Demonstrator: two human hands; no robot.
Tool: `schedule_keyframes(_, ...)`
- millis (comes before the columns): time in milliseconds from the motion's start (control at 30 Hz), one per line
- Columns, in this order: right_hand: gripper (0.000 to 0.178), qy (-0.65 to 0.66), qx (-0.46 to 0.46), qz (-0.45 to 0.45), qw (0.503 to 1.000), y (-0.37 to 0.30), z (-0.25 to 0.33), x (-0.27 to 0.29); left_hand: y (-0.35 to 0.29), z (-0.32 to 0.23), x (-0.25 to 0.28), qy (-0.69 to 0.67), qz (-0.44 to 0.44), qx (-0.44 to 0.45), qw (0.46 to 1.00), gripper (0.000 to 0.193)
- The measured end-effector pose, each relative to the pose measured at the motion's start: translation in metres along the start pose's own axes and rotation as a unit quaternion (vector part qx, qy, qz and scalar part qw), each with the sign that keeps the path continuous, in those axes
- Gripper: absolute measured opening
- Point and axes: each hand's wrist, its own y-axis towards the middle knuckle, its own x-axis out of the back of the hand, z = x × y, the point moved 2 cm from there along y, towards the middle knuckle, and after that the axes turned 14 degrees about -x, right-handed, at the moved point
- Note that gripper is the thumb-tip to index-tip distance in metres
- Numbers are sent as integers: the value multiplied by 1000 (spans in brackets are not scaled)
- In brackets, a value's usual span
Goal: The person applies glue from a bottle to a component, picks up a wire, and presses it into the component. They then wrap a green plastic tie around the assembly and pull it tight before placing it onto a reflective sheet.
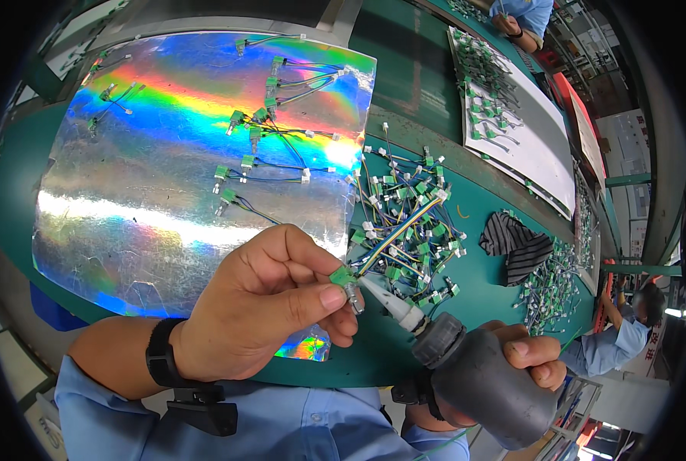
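While pinching the green part (343, 276) between fingertips of the left hand (243, 307), grips in the right hand (535, 353) a dark bottle (489, 384), slanted lengthwise toward those fingertips, with its nozzle (389, 301) just to their right.

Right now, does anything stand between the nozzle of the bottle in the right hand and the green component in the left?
Nothing visible does: the pale nozzle has its tip right beside the green component, whose coloured wires run off above it. Other wired parts lie beyond, on the table.
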Motion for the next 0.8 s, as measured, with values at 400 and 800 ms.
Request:
schedule_keyframes(400,12,-60,2,105,993,6,1,7,0,0,0,-8,1,-2,1000,13)
schedule_keyframes(800,48,-160,25,87,983,9,1,11,-1,-4,-1,-9,-7,6,1000,15)
